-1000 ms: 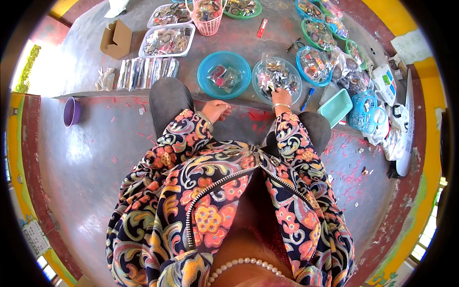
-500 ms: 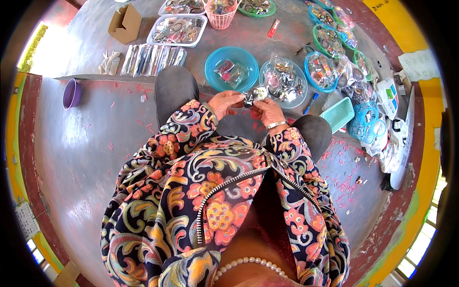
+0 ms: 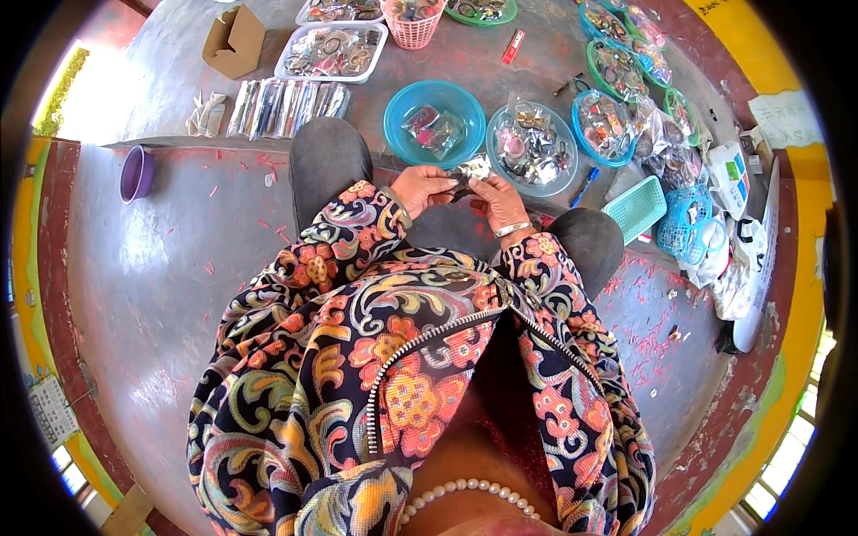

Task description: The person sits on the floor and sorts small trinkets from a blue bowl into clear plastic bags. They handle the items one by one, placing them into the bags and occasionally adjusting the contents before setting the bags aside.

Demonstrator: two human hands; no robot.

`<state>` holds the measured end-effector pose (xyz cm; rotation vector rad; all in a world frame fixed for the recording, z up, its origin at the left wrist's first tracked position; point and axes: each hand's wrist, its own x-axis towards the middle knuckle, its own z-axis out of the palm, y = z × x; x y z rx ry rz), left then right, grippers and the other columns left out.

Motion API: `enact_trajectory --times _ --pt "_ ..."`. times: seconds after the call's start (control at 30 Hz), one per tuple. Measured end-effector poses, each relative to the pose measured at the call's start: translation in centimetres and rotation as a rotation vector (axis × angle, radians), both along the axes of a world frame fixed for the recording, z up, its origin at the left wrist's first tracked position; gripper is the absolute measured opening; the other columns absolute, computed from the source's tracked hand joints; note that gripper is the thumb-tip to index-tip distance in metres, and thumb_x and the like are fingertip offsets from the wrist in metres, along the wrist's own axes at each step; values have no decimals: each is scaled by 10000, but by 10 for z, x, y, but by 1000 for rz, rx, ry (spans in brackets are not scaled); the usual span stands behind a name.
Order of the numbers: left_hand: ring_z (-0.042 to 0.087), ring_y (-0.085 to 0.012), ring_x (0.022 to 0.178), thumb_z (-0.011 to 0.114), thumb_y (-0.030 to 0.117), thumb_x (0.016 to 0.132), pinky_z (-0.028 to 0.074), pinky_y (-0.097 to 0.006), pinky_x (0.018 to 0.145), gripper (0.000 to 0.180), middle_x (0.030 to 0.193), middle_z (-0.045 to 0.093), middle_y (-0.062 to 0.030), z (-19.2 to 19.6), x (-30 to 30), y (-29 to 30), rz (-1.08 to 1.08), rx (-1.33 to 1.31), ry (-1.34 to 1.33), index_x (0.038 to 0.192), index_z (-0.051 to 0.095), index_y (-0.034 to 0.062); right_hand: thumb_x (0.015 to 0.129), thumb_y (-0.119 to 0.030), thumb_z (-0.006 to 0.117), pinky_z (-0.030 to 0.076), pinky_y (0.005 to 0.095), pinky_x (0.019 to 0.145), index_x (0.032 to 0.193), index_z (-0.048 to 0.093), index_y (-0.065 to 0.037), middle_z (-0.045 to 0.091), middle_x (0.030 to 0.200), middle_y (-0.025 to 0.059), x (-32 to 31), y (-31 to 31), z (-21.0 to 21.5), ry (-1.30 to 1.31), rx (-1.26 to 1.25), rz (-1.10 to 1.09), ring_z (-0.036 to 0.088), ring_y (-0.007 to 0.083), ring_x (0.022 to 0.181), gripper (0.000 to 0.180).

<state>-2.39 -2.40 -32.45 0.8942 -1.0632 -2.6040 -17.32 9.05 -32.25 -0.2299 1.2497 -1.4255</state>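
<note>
Between my two hands is a small clear plastic packet (image 3: 468, 172) with something dark in it; its contents are too small to name. My left hand (image 3: 423, 190) pinches its left side with fingers and thumb. On the other side my right hand (image 3: 500, 205), with a silver bangle at the wrist, grips the packet's right edge. Just beyond them stands a blue basin (image 3: 399, 136) holding a few bagged pieces. To its right is a round translucent bowl (image 3: 534, 189) full of small mixed accessories, some in clear wrapping.
Flat wrapped bundles (image 3: 286, 109) and a cardboard box (image 3: 234, 43) stand at the far left, near a white tray (image 3: 357, 79). At right are a blue pen (image 3: 585, 188), a green basket (image 3: 636, 213) and several filled bowls. A purple bucket (image 3: 136, 175) sits on the lower floor.
The packet has tilted in my fingers and sits slightly higher, catching more light. Both hands have shifted only a little and keep their grip.
</note>
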Motion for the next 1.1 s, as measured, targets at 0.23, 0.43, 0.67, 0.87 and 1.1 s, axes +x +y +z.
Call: enact_trajectory --times 0.23,0.43,0.67,0.87,1.1 --pt "579 -120 719 570 61 779 498 -220 583 164 823 587 -29 11 -1 5 6 99 6 937 549 23 738 -205 648 418 234 520 838 601 -49 573 701 -7 -5 1 -2 -57 -36 -116 526 98 601 191" --pt "577 -100 718 580 110 783 452 -191 517 208 859 595 -25 23 2 3 -75 91 -67 977 551 41 705 -247 682 387 217 500 809 616 -3 561 655 20 -2 0 -10 106 15 -88 493 91 564 273" --pt "573 -135 826 521 55 808 502 -248 702 248 964 573 -74 3 -1 1 -156 158 149 1047 507 -8 735 -322 639 395 222 518 854 615 -1 582 689 34 -2 2 -8 201 -18 -61 502 89 573 343" --pt "573 -153 845 517 34 804 499 -258 745 245 970 566 -88 -6 -1 0 -140 137 169 1038 499 -33 775 -294 598 399 210 576 901 603 -14 589 770 14 3 0 -2 172 -91 -41 513 68 652 307" --pt "577 -156 811 534 19 787 505 -255 710 181 903 572 -72 4 1 0 -53 73 87 963 519 -20 761 -227 617 388 198 573 967 585 -39 577 822 -9 -1 0 -4 123 -174 125 490 55 677 281"
